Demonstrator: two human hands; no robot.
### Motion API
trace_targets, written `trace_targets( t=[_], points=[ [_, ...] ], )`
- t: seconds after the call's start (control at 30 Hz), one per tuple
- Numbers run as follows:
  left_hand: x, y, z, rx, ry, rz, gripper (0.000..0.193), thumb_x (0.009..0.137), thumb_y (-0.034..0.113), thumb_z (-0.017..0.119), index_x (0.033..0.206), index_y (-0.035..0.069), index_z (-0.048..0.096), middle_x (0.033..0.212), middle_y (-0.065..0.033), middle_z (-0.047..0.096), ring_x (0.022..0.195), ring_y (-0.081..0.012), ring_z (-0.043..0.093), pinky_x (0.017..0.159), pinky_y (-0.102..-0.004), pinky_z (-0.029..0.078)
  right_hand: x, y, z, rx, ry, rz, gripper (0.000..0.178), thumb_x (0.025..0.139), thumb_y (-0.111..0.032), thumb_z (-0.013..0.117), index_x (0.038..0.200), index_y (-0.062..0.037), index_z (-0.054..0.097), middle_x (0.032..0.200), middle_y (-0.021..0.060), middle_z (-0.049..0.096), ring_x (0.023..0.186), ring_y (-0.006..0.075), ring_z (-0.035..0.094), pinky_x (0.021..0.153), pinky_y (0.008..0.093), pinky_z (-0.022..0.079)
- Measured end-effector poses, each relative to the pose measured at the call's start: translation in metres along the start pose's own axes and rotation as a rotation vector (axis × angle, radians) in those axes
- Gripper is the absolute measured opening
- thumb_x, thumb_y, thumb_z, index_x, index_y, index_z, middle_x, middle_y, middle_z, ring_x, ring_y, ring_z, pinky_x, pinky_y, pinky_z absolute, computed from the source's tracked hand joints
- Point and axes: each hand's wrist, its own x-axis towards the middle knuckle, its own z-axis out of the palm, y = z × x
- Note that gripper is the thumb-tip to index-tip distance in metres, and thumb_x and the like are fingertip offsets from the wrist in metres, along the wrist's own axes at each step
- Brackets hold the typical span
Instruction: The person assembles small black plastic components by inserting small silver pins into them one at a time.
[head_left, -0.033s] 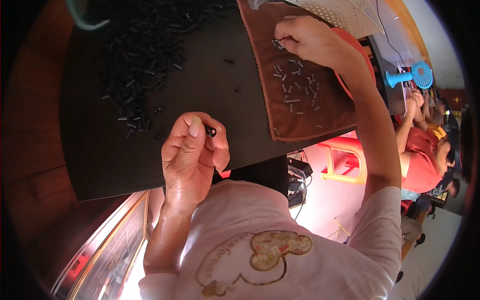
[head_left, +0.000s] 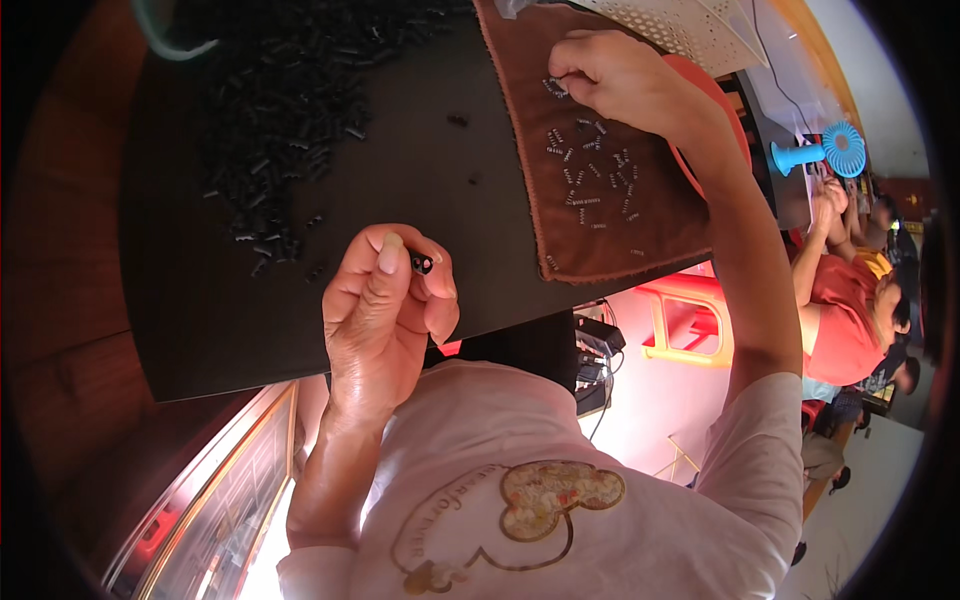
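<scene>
Pinching a short black tube between thumb and fingers of the left hand, with the hollow end turned to the right, above the worktop close to its near edge. Holding the right hand over the far part of the brown cloth, toward the cloth's left edge, with thumb and fingertips drawn together at a small cluster of metal springs; impossible to say whether grasping one, with the fingertips partly hidden. Seeing more loose springs strewn across the middle of the cloth, with a few nearer its near edge. Facing a heap of black tubes at the worktop's far left, thinning toward the near edge. Noting a cream perforated basket by the cloth's far right corner and, past the worktop's right edge, a blue fan.
</scene>
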Motion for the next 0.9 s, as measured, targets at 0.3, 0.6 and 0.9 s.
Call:
trace_targets(
  t=[0.3,0.6,0.9],
  points=[
    [0.0,-0.002,0.001,0.032,0.012,0.012,0.027,0.105,0.025,0.044,0.098,0.001,0.055,0.079,-0.0062,0.058,0.058,-0.0097,0.048,0.052,-0.0236,0.041,0.0,-0.012,-0.004,0.06,0.041,-0.013,0.005,0.085,-0.01,0.056,0.086,-0.005,0.058,0.09,0.0105,0.061,0.085,0.0341,0.059,0.074,0.0462,0.047],
    [0.0,0.001,0.008,0.041,0.066,-0.017,0.027,0.104,0.027,0.046,0.097,0.003,0.056,0.08,-0.0045,0.059,0.059,-0.009,0.048,0.052,-0.0236,0.039,0.0,-0.029,-0.005,0.25,0.016,0.147,0.007,0.082,-0.007,0.061,0.08,-0.0014,0.058,0.071,0.0114,0.06,0.064,0.0242,0.058,0.061,0.0353,0.048],
    [0.0,0.005,0.006,-0.236,0.141,-0.105,0.029,0.105,0.03,0.045,0.096,0.006,0.056,0.078,-0.0042,0.057,0.057,-0.0094,0.045,0.049,-0.0234,0.033,-0.02,-0.132,0.009,1.092,0.157,-0.138,0.007,0.085,0.001,0.066,0.092,-0.001,0.066,0.08,0.0021,0.062,0.07,0.0058,0.058,0.063,0.0214,0.047]
  ],
)
